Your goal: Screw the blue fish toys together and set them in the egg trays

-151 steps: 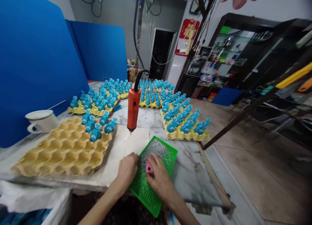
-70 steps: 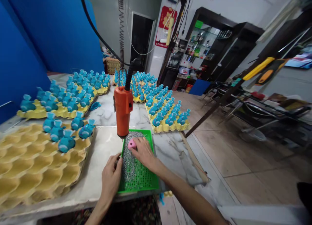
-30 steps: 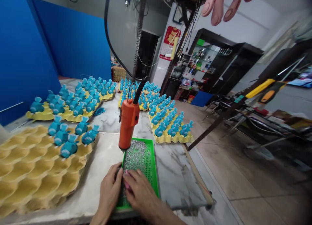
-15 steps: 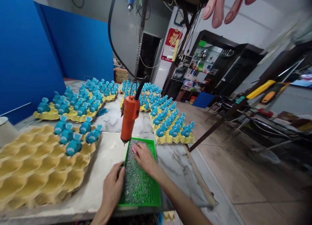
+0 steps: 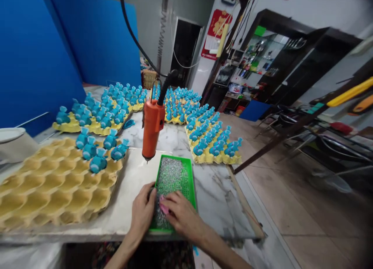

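Note:
A shallow green tray [image 5: 190,179] with rows of small holes lies on the table, strewn with tiny silvery pieces [image 5: 170,170] that look like screws. My left hand [image 5: 142,210] is closed on the tray's left rim. Over the near part of the tray, my right hand [image 5: 182,214] pinches a small pink piece [image 5: 163,205] whose kind I cannot make out, pressing it to the silvery pieces. Above the tray's far left corner hangs an orange electric screwdriver [image 5: 152,129], tip down, touched by neither hand.
A yellow egg-carton tray [image 5: 58,187] at left holds several blue fish-shaped toys [image 5: 98,161] at its far right corner. More cartons with blue figures stand behind and along the right [image 5: 215,156]. A white bucket-like container [image 5: 14,144] sits at far left; a blue panel [image 5: 99,40] rises behind.
My right hand has moved with the pink piece from the tray's far end toward its near end. Silvery pieces cover less of the tray's middle. The camera view has tilted down.

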The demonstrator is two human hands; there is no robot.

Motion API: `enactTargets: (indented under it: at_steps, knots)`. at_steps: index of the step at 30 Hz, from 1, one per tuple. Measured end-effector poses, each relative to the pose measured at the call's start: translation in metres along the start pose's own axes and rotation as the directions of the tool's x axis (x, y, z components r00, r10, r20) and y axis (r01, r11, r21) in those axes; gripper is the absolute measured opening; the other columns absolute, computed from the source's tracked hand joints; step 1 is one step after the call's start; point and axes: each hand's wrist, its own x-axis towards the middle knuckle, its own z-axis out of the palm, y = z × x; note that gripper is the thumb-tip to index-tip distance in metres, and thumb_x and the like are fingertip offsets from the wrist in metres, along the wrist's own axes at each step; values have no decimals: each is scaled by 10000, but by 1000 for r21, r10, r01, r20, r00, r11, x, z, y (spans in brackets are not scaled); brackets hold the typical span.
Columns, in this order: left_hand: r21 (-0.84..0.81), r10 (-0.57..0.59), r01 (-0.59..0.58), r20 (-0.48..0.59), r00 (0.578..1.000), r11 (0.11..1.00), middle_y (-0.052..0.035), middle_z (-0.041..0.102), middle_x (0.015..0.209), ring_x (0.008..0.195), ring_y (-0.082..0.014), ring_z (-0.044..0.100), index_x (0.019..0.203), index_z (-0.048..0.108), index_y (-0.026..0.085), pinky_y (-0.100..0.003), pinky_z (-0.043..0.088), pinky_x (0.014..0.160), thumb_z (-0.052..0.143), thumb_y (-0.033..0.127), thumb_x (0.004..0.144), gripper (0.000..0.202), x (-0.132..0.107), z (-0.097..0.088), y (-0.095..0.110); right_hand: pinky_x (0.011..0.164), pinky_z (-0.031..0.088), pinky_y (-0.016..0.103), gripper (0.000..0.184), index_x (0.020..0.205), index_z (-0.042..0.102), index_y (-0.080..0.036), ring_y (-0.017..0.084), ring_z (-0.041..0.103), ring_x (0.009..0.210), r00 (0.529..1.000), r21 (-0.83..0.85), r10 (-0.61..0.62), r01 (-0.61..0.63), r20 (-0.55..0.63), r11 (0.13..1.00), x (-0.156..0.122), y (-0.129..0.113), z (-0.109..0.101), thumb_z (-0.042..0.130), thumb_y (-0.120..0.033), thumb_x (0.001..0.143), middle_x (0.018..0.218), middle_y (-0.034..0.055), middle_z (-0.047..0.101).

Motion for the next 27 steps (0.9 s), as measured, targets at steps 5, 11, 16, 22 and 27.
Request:
enactTargets:
  at_steps: [5, 11, 16, 22, 27]
  knots:
    - [-5, 9, -9, 10, 1000, 1000, -102, 714, 1118, 1042, -262, 650, 1086, 662, 181, -413, 472, 954, 450, 437, 877, 393, 0, 1, 1, 1052, 408, 448, 334, 1242, 593, -230, 240, 538, 1120, 995, 3, 53, -53, -88, 999, 7, 30, -13, 520, -153, 926, 1236, 73, 626]
    - [27, 12, -13, 18, 1000, 1000, -116, 703, 1140, 1051, -267, 638, 1108, 656, 161, -416, 457, 949, 422, 418, 893, 408, -2, -1, 5, 1018, 409, 433, 281, 1193, 615, -175, 241, 538, 1088, 989, -130, 66, -83, -132, 988, 69, 51, -22, 484, -177, 943, 1181, 103, 640]
    - [30, 20, -21, 17, 1000, 999, -109, 713, 1107, 1023, -263, 647, 1090, 662, 164, -410, 467, 925, 425, 410, 892, 395, -2, -1, 5, 927, 453, 431, 263, 1165, 609, -160, 270, 510, 1036, 981, -197, 110, -140, -157, 970, 81, 28, -10, 500, -182, 926, 1089, 125, 620]
    - [10, 16, -16, 3, 1000, 1000, -110, 715, 1123, 1036, -260, 653, 1090, 671, 158, -414, 473, 951, 449, 417, 875, 403, -1, 1, 3, 955, 458, 435, 308, 1212, 582, -177, 262, 507, 1049, 996, -113, 32, -42, -81, 993, 27, -4, 3, 540, -183, 907, 1149, 110, 608]
    - [52, -30, 29, 15, 999, 998, -122, 717, 1150, 1056, -277, 656, 1135, 673, 138, -428, 470, 961, 438, 423, 877, 451, -1, -1, 6, 962, 445, 405, 368, 1173, 638, -248, 229, 535, 1027, 997, 49, 73, -72, -17, 996, -11, -2, -10, 593, -119, 831, 1110, 54, 631]
